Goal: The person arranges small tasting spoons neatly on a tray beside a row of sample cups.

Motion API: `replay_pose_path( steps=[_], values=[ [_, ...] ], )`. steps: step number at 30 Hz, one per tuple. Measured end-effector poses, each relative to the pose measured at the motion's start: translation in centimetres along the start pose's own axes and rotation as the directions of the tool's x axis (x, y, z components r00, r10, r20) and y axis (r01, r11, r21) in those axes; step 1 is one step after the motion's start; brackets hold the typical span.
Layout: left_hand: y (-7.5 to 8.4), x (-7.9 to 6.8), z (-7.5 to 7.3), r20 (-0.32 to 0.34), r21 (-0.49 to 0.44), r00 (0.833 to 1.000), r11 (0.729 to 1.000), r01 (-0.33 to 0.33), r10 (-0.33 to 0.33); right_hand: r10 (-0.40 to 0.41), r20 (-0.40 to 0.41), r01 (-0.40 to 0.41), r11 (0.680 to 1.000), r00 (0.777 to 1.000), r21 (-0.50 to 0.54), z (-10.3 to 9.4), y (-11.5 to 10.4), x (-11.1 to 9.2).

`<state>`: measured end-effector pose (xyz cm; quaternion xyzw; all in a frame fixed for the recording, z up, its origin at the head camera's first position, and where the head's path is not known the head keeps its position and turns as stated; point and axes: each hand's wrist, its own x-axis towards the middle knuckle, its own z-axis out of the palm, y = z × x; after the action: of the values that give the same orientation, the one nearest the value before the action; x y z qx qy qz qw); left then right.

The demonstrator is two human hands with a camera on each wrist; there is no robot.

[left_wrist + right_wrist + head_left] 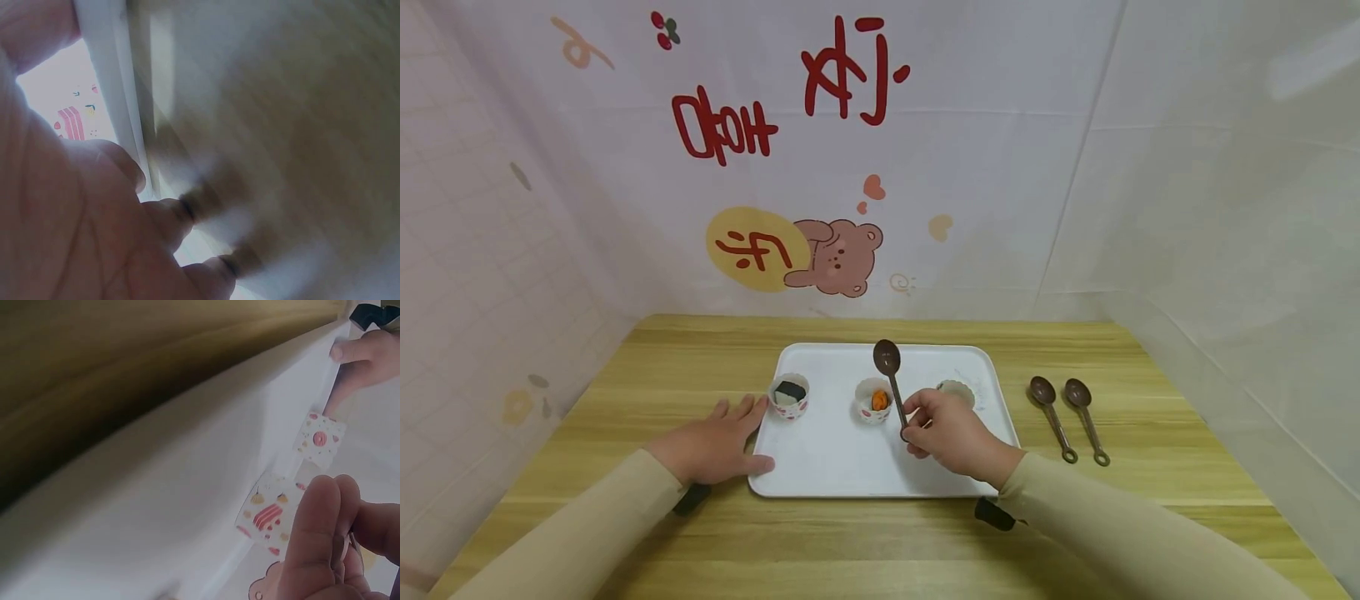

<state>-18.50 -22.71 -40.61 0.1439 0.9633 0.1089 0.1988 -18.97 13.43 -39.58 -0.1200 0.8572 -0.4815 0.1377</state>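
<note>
My right hand (pixel 951 433) pinches a brown spoon (pixel 887 358) by the end of its handle, bowl up and away from me, over the white tray (pixel 820 467). Just left of the spoon stands a patterned paper cup (pixel 873 410) with an orange piece in it. Another cup (pixel 957 390) is partly hidden behind the right hand. My left hand (pixel 718 442) lies with spread fingers at the tray's left edge, thumb on the rim. Beside its fingertips stands a third cup (pixel 791 407) holding a dark and pale piece. The right wrist view shows two cups (pixel 269 515) beyond the pinching fingers.
Two more brown spoons (pixel 1051 417) lie side by side on the wooden table (pixel 1157 492), right of the tray. A white cloth wall (pixel 985 150) with red characters and a bear print rises behind the table, and pale walls stand at both sides.
</note>
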Motion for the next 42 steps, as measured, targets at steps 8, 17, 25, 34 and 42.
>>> replay_pose_path(
  steps=[8,17,25,34,42],
  values=[
    [-0.2,0.2,0.1,-0.002,-0.007,1.000,1.000,0.000,0.000,0.006,0.031,-0.006,1.000,0.999,0.013,1.6,-0.7,0.8],
    [-0.2,0.3,0.1,0.003,-0.011,1.000,1.000,0.003,-0.003,0.020,0.063,-0.024,0.997,0.998,0.072,3.4,-1.2,1.7],
    [-0.2,0.4,0.1,0.005,-0.005,1.000,1.000,0.005,-0.005,0.040,0.069,-0.050,0.987,0.997,0.153,4.7,-1.6,2.2],
    [-0.3,0.4,0.1,0.012,-0.009,1.000,1.000,-0.005,0.005,0.086,0.074,-0.095,0.987,0.994,0.129,6.1,-2.4,2.7],
    [-0.3,0.3,0.1,-0.002,-0.005,1.000,1.000,-0.017,0.017,0.117,0.079,-0.124,0.987,0.990,0.099,6.9,-3.1,2.9]
  ],
)
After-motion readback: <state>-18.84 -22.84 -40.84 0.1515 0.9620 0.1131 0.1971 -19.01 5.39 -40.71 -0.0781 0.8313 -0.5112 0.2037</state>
